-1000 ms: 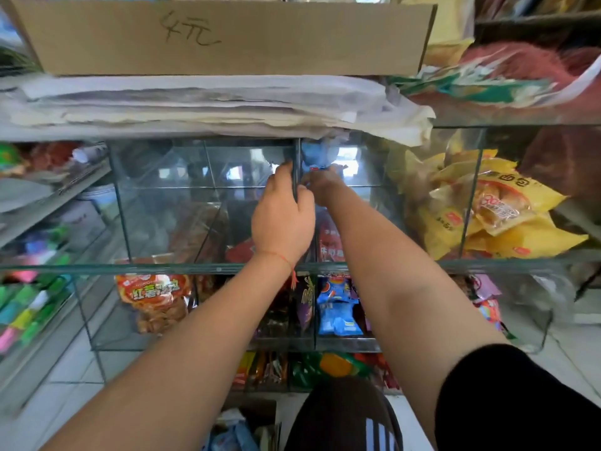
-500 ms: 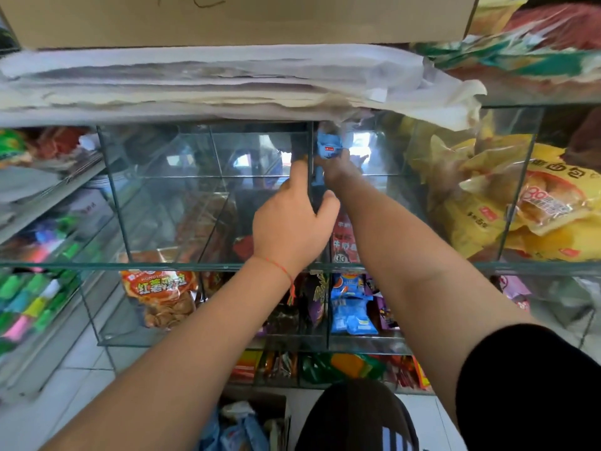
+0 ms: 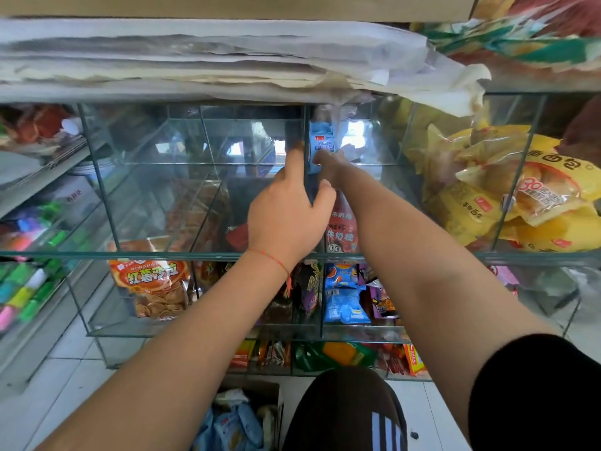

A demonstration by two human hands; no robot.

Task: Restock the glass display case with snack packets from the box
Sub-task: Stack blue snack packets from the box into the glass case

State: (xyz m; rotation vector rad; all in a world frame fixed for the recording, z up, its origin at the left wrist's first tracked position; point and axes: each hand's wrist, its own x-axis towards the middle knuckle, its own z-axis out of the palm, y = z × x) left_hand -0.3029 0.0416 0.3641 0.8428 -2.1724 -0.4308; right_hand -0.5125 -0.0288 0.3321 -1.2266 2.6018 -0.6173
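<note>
While both arms reach into the upper tier of the glass display case (image 3: pixel 97 190), coverage runs left to right. Far left: open shelves (image 3: pixel 35 177) with blurred bright-coloured small goods. Lower-left compartment: an orange bag of chips (image 3: pixel 151 288) with red lettering, leaning against the front glass.

Left hand (image 3: pixel 287 219): back toward the camera, red string at the wrist. Fingers lie on the left face of an upright glass divider (image 3: pixel 305 138), thumb on its right face, so the hand grasps the pane's edge.

Just right of the divider: a pale blue snack packet (image 3: pixel 321 141), standing upright and narrow, with a white label patch carrying a small red mark and dark print; its top nears the paper-covered shelf above. It sits deep in the upper middle compartment. Right hand (image 3: pixel 331 164): reached in beneath it, fingertips at the packet's lower edge; fingers look bent around its base, holding it, though the far side of the grip is hidden.

Below the right forearm: a red packet (image 3: pixel 343 229) with white characters, then more blue packets (image 3: pixel 344 304) in the tier under it. Right compartment: yellow bread bags (image 3: pixel 527 203) heaped high.

Bottom centre, on the floor: a cardboard box (image 3: pixel 257 395) with light blue packets inside, beside a dark-trousered knee.
</note>
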